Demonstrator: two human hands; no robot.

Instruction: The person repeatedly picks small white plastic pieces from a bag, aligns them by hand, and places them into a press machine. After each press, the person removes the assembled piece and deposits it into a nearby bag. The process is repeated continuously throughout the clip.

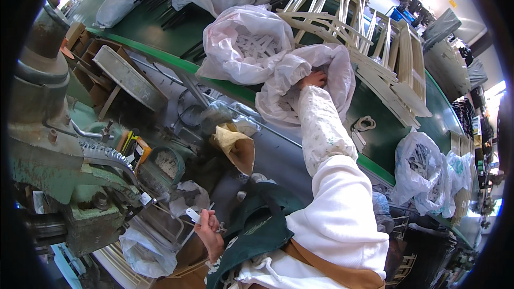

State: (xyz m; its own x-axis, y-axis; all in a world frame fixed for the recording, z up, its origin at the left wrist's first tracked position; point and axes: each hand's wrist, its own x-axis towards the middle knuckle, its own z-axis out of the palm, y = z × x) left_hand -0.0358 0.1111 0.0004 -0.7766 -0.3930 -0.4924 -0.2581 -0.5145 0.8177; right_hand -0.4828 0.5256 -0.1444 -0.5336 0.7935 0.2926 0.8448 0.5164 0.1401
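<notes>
My left hand (210, 231) is low in the view beside the green machine, its fingers closed around a small white plastic strip (193, 215) with a hole near its end. Across the green-topped table, my right hand (314, 79) reaches down inside an open whitish plastic bag (341, 83). Folds of the bag hide its fingertips, so any hold there cannot be made out. Just left of it stands another open plastic bag (217, 43) with many white plastic strips (259, 46) inside. A patterned cover sleeve (320, 120) wraps my right forearm.
A heavy green machine (93, 203) fills the left side. Cream slatted frames (375, 48) are stacked at the far right of the table (383, 128). White clips (364, 124) lie near its edge. Another bag (416, 171) of parts sits at the right; a cardboard box (101, 56) stands left.
</notes>
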